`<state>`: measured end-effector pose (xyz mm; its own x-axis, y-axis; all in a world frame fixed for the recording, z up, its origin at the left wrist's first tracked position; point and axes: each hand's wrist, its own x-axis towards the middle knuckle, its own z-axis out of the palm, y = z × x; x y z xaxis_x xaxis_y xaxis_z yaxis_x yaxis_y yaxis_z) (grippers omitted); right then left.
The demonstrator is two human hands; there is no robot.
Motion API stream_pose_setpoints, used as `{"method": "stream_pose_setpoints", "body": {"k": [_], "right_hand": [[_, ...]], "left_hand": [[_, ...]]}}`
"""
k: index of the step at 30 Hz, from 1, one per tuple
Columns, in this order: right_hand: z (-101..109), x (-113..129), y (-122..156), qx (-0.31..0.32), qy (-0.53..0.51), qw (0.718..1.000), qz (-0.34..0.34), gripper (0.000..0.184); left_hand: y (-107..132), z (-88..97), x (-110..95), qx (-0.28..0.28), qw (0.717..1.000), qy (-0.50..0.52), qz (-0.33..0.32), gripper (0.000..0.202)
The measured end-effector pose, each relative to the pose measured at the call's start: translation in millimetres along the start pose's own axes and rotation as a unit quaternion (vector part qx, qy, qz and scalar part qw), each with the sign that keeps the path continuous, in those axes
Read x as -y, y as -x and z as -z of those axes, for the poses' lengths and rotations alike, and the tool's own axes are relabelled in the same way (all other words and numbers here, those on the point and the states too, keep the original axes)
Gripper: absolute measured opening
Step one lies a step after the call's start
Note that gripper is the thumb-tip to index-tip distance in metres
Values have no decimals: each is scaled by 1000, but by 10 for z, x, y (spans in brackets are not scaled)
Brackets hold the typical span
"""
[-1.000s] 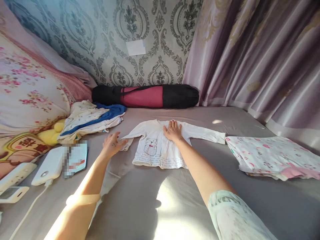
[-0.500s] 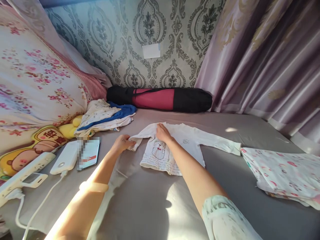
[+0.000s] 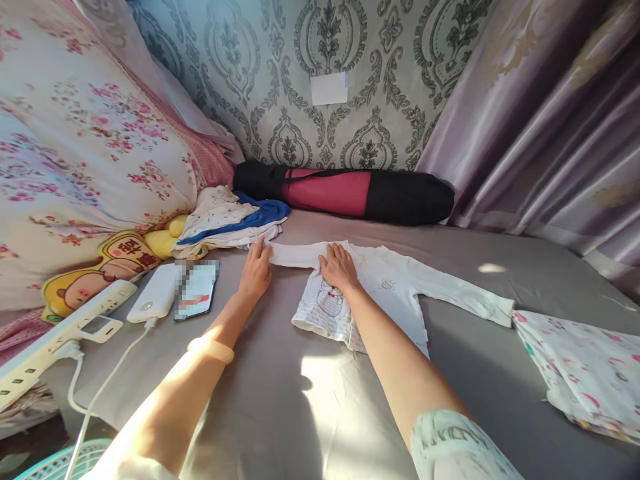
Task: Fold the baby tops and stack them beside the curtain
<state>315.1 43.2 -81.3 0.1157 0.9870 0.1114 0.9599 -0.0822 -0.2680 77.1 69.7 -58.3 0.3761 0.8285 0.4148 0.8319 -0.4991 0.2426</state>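
A small white long-sleeved shirt (image 3: 400, 287) with a bear drawing lies spread on the grey bed sheet, its body partly creased. My left hand (image 3: 257, 270) is at the end of its left-hand sleeve, thumb and fingers closed about the cuff; the fingertips partly hide it. That sleeve stretches out nearly straight. My right hand (image 3: 340, 268) rests flat near the shoulder on the same side, fingers extended and pressing on the cloth. The other sleeve reaches right, its cuff beside a folded cloth with a pink print (image 3: 585, 367).
Folded clothes (image 3: 220, 220) lie just beyond my left hand. A phone (image 3: 197, 293), a white power bank (image 3: 155, 293) with a cable, a power strip (image 3: 65, 340) and a yellow plush (image 3: 95, 280) are at left. A black-and-red long bag (image 3: 330, 192) lies along the wall.
My left hand has moved away from me with the cuff, straightening the sleeve that hung bent downward. My right hand stays on the shirt's shoulder. The view has shifted slightly.
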Motion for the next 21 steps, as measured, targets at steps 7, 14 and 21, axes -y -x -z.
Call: {"method": "stream_pose_setpoints", "body": {"k": [7, 14, 21], "right_hand": [[8, 14, 12, 1, 13, 1000, -1, 61], [35, 29, 17, 10, 14, 1000, -4, 61], [61, 56, 11, 26, 17, 999, -15, 59]], "left_hand": [[25, -40, 354, 62, 988, 9, 141, 58], [-383, -20, 314, 68, 947, 13, 312, 39], [-525, -75, 459, 132, 927, 86, 341, 26]]}}
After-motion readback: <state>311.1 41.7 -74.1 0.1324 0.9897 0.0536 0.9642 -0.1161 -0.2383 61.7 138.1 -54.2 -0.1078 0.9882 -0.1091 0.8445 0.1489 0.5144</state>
